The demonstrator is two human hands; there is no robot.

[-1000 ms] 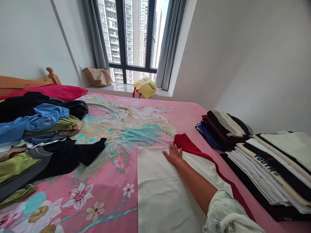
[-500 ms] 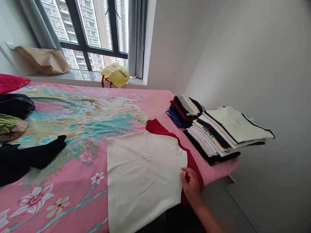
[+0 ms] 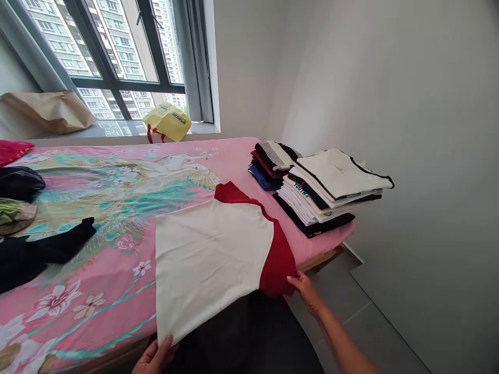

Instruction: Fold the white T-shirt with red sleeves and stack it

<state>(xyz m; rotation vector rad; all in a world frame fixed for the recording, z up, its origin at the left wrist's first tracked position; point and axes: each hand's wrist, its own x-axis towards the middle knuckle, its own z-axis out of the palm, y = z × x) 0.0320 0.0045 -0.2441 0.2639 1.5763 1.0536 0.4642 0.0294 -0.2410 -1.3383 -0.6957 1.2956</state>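
A cream shirt with dark red sleeves (image 3: 210,254) lies flat on the pink flowered bedspread (image 3: 117,208), its lower part hanging over the bed's near edge. My right hand (image 3: 306,291) pinches the red sleeve edge at the shirt's right corner. My left hand (image 3: 156,357) grips the shirt's cream lower left corner at the bottom of the view; only part of that hand shows.
Two stacks of folded clothes (image 3: 323,189) sit at the bed's right edge near the grey wall. Loose dark and green garments (image 3: 27,244) lie at the left. A yellow bag (image 3: 168,120) and a brown paper bag (image 3: 50,110) rest on the window sill.
My right hand slid from the shirt's far collar area down to its near right corner. My left hand came into view at the lower left corner. The view swung rightward.
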